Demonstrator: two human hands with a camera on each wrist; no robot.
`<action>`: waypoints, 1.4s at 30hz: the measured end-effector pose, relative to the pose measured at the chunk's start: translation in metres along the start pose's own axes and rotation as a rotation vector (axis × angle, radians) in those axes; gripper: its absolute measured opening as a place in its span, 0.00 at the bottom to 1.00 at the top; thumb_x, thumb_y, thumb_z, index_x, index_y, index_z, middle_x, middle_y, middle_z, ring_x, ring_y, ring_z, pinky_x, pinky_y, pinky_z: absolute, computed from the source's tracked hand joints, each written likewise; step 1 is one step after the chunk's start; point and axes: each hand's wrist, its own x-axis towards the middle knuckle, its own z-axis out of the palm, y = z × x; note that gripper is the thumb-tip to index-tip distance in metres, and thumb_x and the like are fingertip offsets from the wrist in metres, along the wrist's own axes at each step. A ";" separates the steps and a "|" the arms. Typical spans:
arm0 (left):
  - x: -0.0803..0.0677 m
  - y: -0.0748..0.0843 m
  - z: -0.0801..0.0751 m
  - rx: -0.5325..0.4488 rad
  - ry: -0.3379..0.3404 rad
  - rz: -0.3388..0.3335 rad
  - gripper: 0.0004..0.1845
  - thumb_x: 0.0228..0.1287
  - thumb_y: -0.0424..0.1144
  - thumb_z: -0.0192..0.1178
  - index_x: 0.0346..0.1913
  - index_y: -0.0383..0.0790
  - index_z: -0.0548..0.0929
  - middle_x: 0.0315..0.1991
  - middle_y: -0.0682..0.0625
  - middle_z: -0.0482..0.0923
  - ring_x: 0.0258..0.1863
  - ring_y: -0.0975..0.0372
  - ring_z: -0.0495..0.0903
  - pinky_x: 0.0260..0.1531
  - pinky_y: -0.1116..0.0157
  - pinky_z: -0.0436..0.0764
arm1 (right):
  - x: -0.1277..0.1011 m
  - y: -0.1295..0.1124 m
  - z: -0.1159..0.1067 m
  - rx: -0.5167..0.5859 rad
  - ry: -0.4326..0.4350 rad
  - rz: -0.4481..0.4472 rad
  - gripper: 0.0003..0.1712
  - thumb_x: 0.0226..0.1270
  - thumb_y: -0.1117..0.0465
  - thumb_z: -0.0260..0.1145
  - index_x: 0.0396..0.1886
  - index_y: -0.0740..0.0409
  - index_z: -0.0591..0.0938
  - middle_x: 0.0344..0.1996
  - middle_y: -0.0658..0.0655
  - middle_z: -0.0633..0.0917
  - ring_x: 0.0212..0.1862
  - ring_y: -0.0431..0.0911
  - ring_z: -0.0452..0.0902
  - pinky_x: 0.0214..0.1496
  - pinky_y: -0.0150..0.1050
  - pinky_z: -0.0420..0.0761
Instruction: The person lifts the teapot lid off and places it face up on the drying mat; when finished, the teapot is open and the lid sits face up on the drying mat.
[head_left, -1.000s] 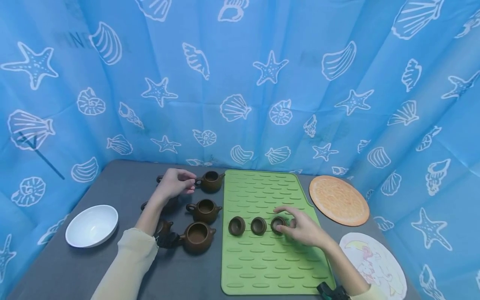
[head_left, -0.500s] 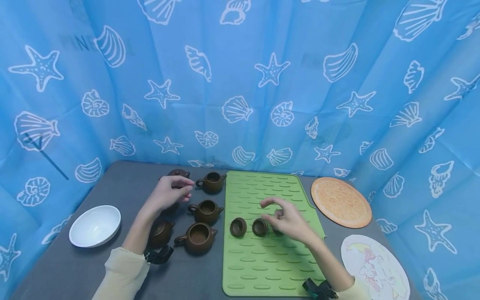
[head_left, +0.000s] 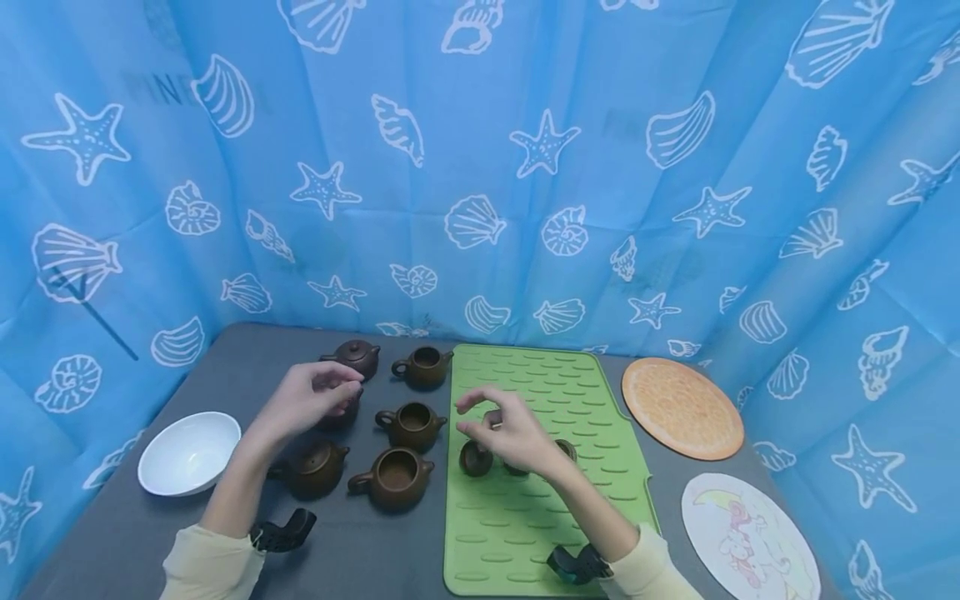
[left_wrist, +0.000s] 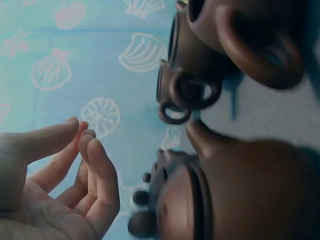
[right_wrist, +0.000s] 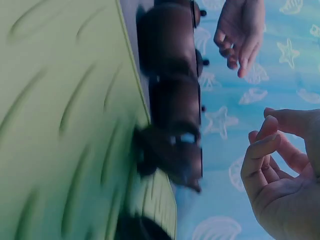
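Observation:
My left hand [head_left: 311, 400] hovers over a column of lidded brown teapots [head_left: 318, 469], partly covering the middle one. Its thumb and fingertips come together with nothing visible between them in the left wrist view, beside a lidded pot [left_wrist: 250, 190]. Three lidless teapots [head_left: 411, 425] form a second column to the right. Over the green mat [head_left: 525, 533], my right hand [head_left: 510, 429] has its fingers loosely bent, holding nothing. Below it lie small hollow round brown pieces; the leftmost piece [head_left: 476, 458] shows under the thumb, and the others are partly hidden by the hand.
A white bowl [head_left: 189, 452] stands at the table's left. To the right of the mat lie an orange-slice round mat [head_left: 682, 408] and a white round mat with a cartoon print [head_left: 750, 537]. A blue shell-print curtain [head_left: 480, 167] hangs behind the table.
My left hand has moved left from the back lidless teapot to over the lidded ones. My right hand has travelled left across the mat, from the rightmost small piece to over the leftmost.

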 end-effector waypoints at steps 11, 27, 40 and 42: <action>-0.032 -0.019 -0.014 0.129 0.041 0.006 0.15 0.81 0.46 0.64 0.56 0.38 0.89 0.52 0.42 0.90 0.48 0.56 0.85 0.47 0.62 0.82 | 0.029 -0.010 0.051 0.103 -0.074 -0.060 0.16 0.77 0.65 0.71 0.58 0.67 0.83 0.51 0.69 0.87 0.25 0.42 0.81 0.25 0.32 0.81; -0.067 -0.054 -0.025 0.155 0.103 -0.122 0.17 0.80 0.46 0.66 0.57 0.35 0.89 0.54 0.40 0.89 0.33 0.64 0.78 0.32 0.67 0.77 | 0.062 -0.030 0.128 0.159 -0.221 -0.019 0.14 0.79 0.61 0.70 0.58 0.61 0.84 0.45 0.56 0.88 0.21 0.36 0.80 0.24 0.34 0.84; -0.085 -0.069 -0.028 0.144 0.063 -0.281 0.18 0.78 0.44 0.66 0.60 0.36 0.88 0.29 0.54 0.76 0.20 0.65 0.68 0.24 0.65 0.69 | 0.076 -0.035 0.166 0.129 -0.209 0.020 0.14 0.80 0.64 0.68 0.59 0.64 0.84 0.29 0.47 0.81 0.18 0.33 0.76 0.23 0.35 0.86; -0.086 -0.070 -0.029 0.141 0.063 -0.298 0.18 0.78 0.43 0.66 0.61 0.35 0.87 0.27 0.54 0.74 0.20 0.65 0.67 0.23 0.65 0.68 | 0.077 -0.035 0.168 0.109 -0.201 0.018 0.13 0.80 0.64 0.68 0.58 0.63 0.84 0.28 0.47 0.80 0.17 0.33 0.75 0.22 0.33 0.84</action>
